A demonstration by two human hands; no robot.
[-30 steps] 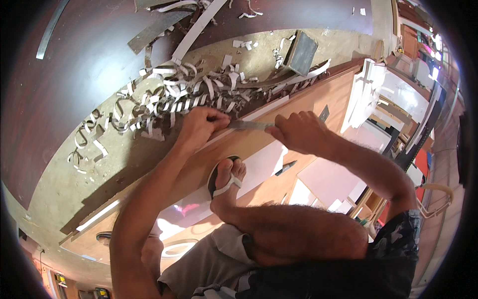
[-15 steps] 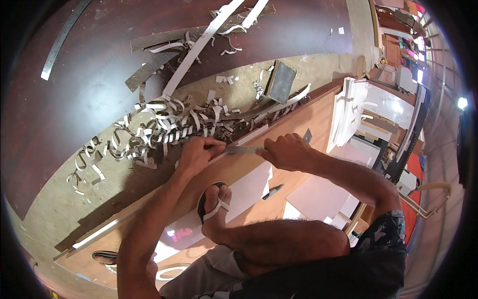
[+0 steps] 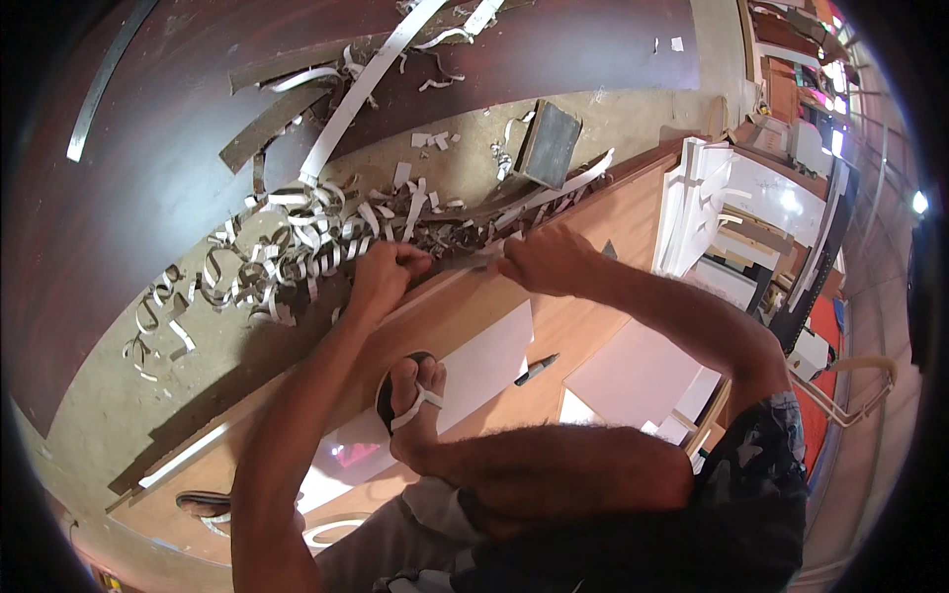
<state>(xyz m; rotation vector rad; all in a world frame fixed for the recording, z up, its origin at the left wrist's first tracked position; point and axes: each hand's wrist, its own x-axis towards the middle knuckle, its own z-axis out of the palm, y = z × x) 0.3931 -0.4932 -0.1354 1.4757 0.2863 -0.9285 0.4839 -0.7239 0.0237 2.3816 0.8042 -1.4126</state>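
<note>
We've got both hands up by the far edge of the wood panel (image 3: 583, 316), w/ a thin metal strip (image 3: 469, 263) held btwn them, lying approx. along that edge. Our L hand (image 3: 390, 277) is at the strip's L end: thumb & index pinched tog. on it, other fingers curled in, back of hand facing up. Our R hand (image 3: 552, 259) grips the R end, fingers folded over in a loose fist, knuckles up, thumb side twd the L hand. L arm (image 3: 292, 415) reaches fwd over the panel's near L part, fairly straight; R arm (image 3: 692, 321) comes in over the panel's R part, elbow bent & out to the side, forearm angled across twd the strip. Our bent leg is over the panel too, sandaled foot (image 3: 413, 395) planted on a white sheet (image 3: 489, 354) that lies on it. Also on the panel: a dark pen (image 3: 537, 370) just beside the sheet, a pinkish sheet (image 3: 643, 371) R of the pen, & a small dark flat pc (image 3: 610, 250) near the far edge, past our R hand. Just beyond the panel's far edge there's a heap of curly white & brown shavings (image 3: 306, 222), w/ a dark block (image 3: 551, 145) R of the heap. A long white strip (image 3: 371, 89) slants away farther past the edge. At the panel's far R end, white boards (image 3: 684, 208) stand bunched tog.
</note>
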